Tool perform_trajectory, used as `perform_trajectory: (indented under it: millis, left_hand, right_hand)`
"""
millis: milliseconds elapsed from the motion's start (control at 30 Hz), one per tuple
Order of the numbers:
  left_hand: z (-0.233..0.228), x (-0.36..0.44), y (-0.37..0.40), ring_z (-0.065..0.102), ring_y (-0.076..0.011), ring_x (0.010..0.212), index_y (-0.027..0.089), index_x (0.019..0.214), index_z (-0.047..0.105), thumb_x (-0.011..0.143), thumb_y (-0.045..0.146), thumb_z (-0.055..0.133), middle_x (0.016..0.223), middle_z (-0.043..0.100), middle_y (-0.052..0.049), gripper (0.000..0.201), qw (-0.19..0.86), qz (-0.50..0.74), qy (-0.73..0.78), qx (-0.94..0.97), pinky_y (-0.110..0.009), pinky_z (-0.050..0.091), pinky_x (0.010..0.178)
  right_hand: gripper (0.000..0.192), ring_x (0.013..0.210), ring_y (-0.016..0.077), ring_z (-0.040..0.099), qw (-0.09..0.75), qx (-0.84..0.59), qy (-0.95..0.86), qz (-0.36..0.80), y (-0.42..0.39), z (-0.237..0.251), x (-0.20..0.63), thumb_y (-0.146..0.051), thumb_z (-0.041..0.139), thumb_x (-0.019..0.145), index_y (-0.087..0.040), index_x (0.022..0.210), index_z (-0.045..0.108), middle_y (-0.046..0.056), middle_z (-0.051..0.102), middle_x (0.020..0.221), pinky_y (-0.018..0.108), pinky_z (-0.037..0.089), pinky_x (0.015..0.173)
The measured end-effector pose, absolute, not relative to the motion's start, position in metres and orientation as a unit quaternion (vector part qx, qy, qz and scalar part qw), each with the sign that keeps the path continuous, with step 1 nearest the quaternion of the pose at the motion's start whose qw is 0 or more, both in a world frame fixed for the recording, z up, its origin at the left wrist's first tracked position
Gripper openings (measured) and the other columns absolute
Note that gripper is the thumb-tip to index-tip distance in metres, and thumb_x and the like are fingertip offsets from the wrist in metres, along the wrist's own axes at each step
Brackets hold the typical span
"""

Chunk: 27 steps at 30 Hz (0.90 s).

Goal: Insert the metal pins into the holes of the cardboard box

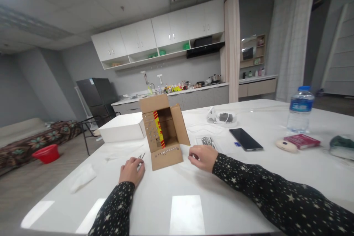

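Observation:
An open cardboard box (167, 160) stands on the white table with its flaps spread. Small shiny dots are scattered over its left side, and a row of them runs along the front flap. A red and yellow strip (159, 129) crosses the left flap. To the left of the box, my left hand (132, 170) rests on the table, closed around tweezers (141, 156) whose two thin tips stick out. My right hand (203, 156) is to the right of the front flap, fingers curled together; whatever they pinch is hidden. Just behind it lies a clear packet (208, 141) of small dark-and-silver pieces.
A white box (121, 128) stands behind on the left, near a crumpled tissue (83, 177). On the right are a black phone (245, 139), a white cable coil (225, 118), a beige rounded object (286, 145), a dark red box (302, 141) and a water bottle (301, 110).

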<state>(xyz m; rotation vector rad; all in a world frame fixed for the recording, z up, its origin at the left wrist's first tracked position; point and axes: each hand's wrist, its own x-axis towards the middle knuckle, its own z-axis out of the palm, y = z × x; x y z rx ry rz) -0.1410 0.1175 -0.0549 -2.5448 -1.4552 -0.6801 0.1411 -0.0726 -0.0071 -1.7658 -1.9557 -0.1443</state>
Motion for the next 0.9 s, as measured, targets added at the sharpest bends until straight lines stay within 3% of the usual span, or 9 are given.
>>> perform_trajectory:
  millis: [267,600,733,900]
  left_hand:
    - [-0.048,-0.136,0.114,0.055,-0.0236,0.099,0.023,0.089,0.066,0.081,0.024,0.046,0.099,0.063,-0.007,0.022,0.061,-0.269,-0.468,-0.840,-0.040,0.037,0.083]
    - [-0.031,-0.091,0.099,0.058,-0.0198,0.090,0.022,0.092,0.063,0.082,0.020,0.046,0.094,0.063,-0.005,0.020,0.077,-0.420,-0.382,-0.820,-0.036,0.039,0.081]
    - [-0.030,-0.073,0.093,0.057,-0.0201,0.092,0.021,0.090,0.063,0.082,0.020,0.046,0.094,0.062,-0.006,0.019,0.071,-0.443,-0.373,-0.812,-0.035,0.040,0.081]
    - [-0.041,-0.070,0.099,0.057,-0.0212,0.093,0.020,0.092,0.062,0.081,0.021,0.046,0.094,0.061,-0.007,0.019,0.062,-0.450,-0.391,-0.800,-0.036,0.041,0.082]
  right_hand:
    - [0.014,0.072,0.0144,0.057,0.285,-0.666,-0.687,-0.059,-0.074,-0.018,0.164,-0.024,0.050,0.084,-0.018,0.077,0.061,0.002,0.062,0.074,0.025,0.036,0.065]
    - [0.012,0.082,0.0145,0.057,0.313,-0.586,-0.744,-0.075,-0.036,-0.022,0.108,-0.019,0.049,0.083,-0.018,0.091,0.059,0.005,0.059,0.094,0.025,0.041,0.073]
    - [0.015,0.095,0.0195,0.052,0.289,-0.580,-0.751,-0.129,-0.011,-0.014,0.077,-0.021,0.050,0.083,-0.017,0.096,0.058,0.008,0.057,0.098,0.031,0.040,0.082]
    - [0.017,0.096,0.0228,0.050,0.246,-0.624,-0.729,-0.136,0.017,-0.012,0.053,-0.025,0.047,0.084,-0.016,0.094,0.058,0.010,0.058,0.098,0.035,0.040,0.080]
